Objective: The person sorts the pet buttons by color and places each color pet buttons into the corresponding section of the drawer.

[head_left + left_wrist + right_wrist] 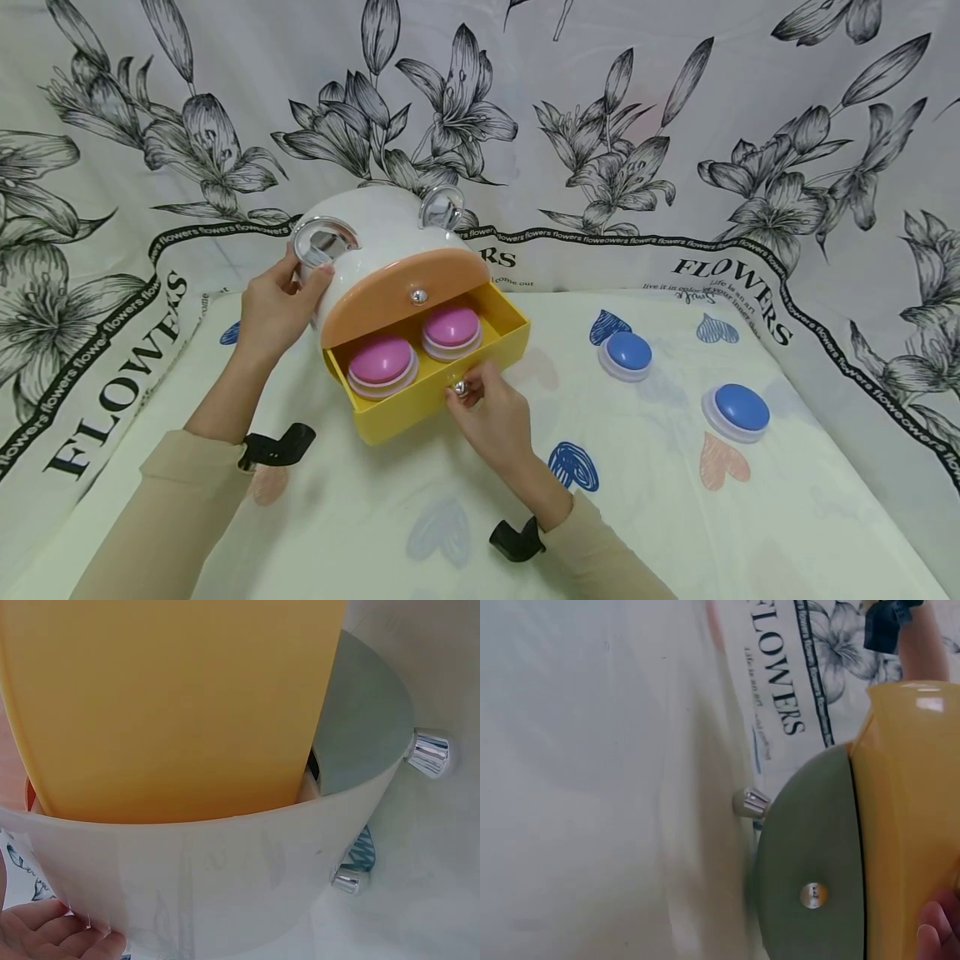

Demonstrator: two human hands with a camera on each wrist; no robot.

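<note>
While the left hand (281,304) grips the side of a glossy white domed cabinet (375,221) between thumb and fingers, the right hand (495,421), fingertips drawn together, pinches the small silver knob (460,387) of its jutting yellow plastic drawer (405,419), where two round pink-topped buttons (380,360) sit; two blue-topped buttons (628,351) lie rightward on heart-printed white cloth (360,533)

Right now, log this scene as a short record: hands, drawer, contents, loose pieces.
Left hand: holds the white case by its side
Right hand: pinches the silver knob
Yellow drawer: open
Drawer contents: two pink-topped buttons
On cloth, right of case: two blue-topped buttons
</note>
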